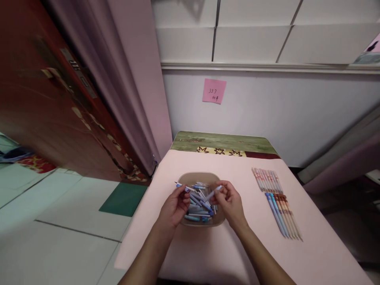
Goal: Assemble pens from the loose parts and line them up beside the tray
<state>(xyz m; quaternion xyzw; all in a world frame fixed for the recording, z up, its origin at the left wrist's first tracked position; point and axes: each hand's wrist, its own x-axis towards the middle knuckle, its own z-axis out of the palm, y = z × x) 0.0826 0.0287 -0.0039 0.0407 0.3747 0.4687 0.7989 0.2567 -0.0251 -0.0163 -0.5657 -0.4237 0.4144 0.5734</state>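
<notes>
A beige bin (pixel 185 179) on the pink-covered table holds several blue, white and lavender pen parts (pixel 196 198). Above its left side, my left hand (pixel 175 205) pinches a white and blue pen piece (pixel 181 186) with a dark tip pointing left. Over the right side of the bin, my right hand (pixel 230 201) pinches a pale lavender-blue pen piece (pixel 211 194). The two held pieces are apart. The palm side of my left hand is partly visible, with its fingers curled.
On the right of the table (pixel 249 245) lie a row of pinkish pens (pixel 267 180) and a row of blue and brown-capped pens (pixel 283 215). A pink note (pixel 214 91) is on the wall behind. A red door (pixel 59 118) and curtain stand left.
</notes>
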